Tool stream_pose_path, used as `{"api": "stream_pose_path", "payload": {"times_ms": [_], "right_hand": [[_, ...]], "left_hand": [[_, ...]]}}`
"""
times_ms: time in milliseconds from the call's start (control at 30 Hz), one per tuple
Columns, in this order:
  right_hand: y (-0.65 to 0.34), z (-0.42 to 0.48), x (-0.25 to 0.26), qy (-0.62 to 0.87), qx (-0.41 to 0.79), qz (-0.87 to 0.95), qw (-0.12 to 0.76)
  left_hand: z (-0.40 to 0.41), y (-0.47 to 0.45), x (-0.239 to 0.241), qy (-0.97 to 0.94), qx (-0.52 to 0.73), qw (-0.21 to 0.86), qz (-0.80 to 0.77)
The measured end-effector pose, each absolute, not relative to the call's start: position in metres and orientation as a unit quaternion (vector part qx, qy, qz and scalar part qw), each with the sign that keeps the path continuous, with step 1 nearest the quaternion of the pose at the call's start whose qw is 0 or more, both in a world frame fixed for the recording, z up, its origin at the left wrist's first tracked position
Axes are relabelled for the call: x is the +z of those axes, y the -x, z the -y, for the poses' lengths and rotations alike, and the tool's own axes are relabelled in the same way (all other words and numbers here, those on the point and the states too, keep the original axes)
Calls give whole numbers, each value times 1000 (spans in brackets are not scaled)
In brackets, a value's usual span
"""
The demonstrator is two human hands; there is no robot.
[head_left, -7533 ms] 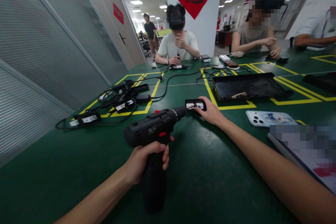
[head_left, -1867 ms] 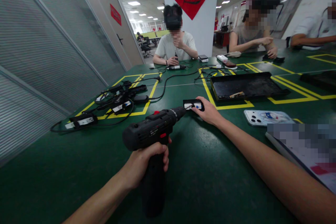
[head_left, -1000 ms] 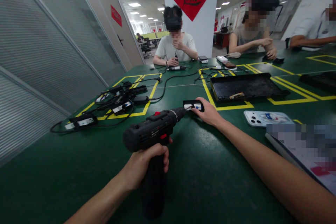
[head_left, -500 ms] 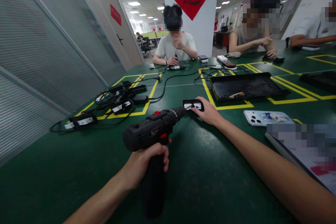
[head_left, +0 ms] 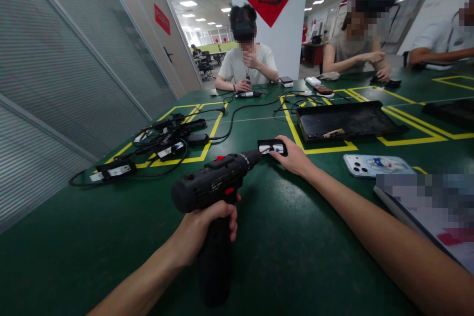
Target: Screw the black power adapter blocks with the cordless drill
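My left hand (head_left: 213, 224) is wrapped round the grip of a black cordless drill (head_left: 207, 182) with red buttons. The drill's chuck points away from me, and its tip meets the left part of a small black case with white and blue parts inside (head_left: 271, 148). From the right, my right hand (head_left: 291, 155) grips that case between thumb and fingers on the green table. Whether the bit touches a screw is too small to make out.
Black power adapters with tangled cables (head_left: 170, 143) lie at the left within yellow tape. A black tray (head_left: 344, 121) stands at the right, nearer me a phone (head_left: 377, 166) and a blurred flat item (head_left: 429, 222). People sit opposite; one (head_left: 246, 64) holds a tool.
The drill has shifted very slightly to the left and up in view. Both hands keep their hold, and the small case stays in place.
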State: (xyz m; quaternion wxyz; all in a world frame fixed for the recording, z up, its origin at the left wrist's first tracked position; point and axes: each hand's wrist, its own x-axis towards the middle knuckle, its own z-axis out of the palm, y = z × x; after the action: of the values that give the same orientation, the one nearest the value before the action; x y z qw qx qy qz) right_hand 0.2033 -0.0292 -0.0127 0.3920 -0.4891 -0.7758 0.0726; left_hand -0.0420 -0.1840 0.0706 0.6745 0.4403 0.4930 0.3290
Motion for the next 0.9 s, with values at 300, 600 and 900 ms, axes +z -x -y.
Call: {"api": "stream_pose_path", "payload": {"times_ms": [300,600,900], "right_hand": [[-204,27,-15,486,69,777,393],[-204,29,-13,489,73,776,392],[-203,30,-12,493,75,775,388]], "left_hand": [[184,44,68,-447,331,677,-481],[185,43,71,-445,331,676,-485],[184,41,72,-437,334,674,-493]]}}
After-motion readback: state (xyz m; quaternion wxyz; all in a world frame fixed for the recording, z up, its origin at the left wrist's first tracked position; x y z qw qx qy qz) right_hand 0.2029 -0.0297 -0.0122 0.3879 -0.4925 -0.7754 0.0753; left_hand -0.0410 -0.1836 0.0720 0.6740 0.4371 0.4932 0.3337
